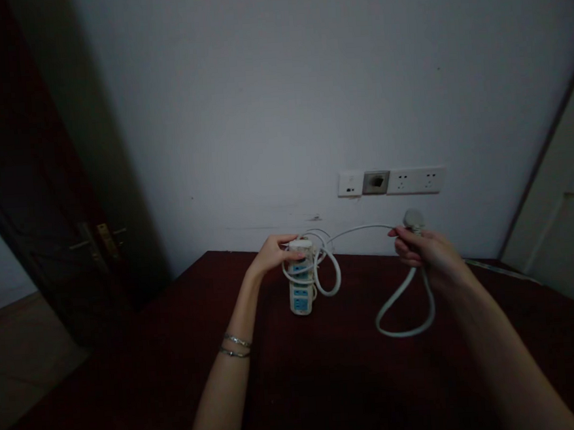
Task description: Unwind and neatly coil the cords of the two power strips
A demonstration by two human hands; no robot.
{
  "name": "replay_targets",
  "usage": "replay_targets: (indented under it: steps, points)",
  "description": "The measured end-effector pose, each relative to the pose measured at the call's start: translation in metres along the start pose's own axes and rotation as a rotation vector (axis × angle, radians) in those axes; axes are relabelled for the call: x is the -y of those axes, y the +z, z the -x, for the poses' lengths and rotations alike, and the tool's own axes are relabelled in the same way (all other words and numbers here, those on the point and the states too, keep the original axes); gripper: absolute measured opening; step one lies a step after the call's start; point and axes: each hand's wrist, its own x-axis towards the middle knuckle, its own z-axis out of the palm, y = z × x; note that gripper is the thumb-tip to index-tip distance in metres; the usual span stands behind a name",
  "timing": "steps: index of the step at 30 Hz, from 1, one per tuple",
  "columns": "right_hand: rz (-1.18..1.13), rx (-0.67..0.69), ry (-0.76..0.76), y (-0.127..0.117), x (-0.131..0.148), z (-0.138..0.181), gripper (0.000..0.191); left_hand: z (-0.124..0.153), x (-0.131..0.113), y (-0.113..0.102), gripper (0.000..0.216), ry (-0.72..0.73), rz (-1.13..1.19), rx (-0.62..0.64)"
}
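My left hand (276,254) grips the upper end of a white power strip (301,302) with blue socket faces, held upright above the dark red table. Loops of its white cord (339,278) wrap around the strip and hang at its right side. From there the cord runs across to my right hand (419,245), whose fingers are closed around it just below the plug (414,218). A further loop of cord dangles beneath my right hand. The plug points up, below and apart from the wall sockets.
Wall sockets (415,181) and a grey-framed outlet (376,182) are set in the pale wall behind the table (188,353). A dark door (44,192) with a handle stands at left, a light door (563,222) at right. A thin strip (504,270) lies at the table's back right.
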Motion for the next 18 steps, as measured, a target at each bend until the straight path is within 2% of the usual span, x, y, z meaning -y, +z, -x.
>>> replay_targets:
  steps: [3, 9, 13, 18]
  points:
    - [0.007, -0.072, -0.052, -0.013, 0.007, 0.000, 0.026, 0.000, 0.004, -0.003, 0.053, -0.028, 0.001, 0.034]
    - [0.004, -0.116, -0.126, -0.037, 0.018, 0.005, 0.021, 0.003, 0.004, -0.005, 0.050, -0.056, 0.052, 0.170]
    - [-0.017, -0.202, -0.169, -0.053, 0.018, 0.003, 0.017, 0.006, -0.001, -0.002, 0.047, -0.086, 0.057, 0.211]
    - [-0.072, -0.239, -0.154, -0.074, 0.010, 0.000, 0.012, 0.010, -0.009, 0.002, 0.045, -0.095, 0.046, 0.277]
